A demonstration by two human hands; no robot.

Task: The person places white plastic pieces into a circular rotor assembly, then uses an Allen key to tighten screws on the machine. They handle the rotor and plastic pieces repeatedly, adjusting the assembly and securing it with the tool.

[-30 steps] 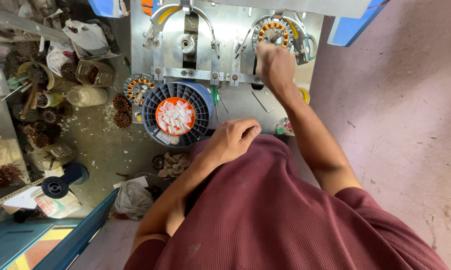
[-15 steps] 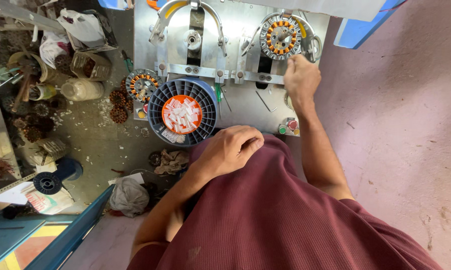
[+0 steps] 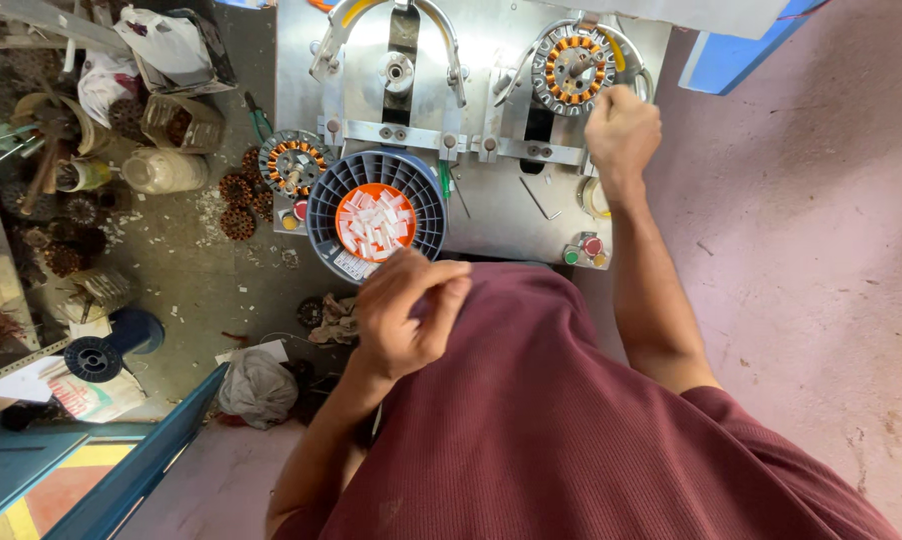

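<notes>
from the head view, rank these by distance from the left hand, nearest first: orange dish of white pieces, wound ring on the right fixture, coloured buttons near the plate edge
1. Orange dish of white pieces, just above the left hand.
2. Coloured buttons, to its right.
3. Wound ring, far upper right, beside the right hand.

Worktop [image 3: 501,215] layout, head view.
Slotted tray [image 3: 376,222] sits front-left on it; wound stator [image 3: 574,68] is mounted behind-right, second stator [image 3: 293,162] left of the tray.
</notes>
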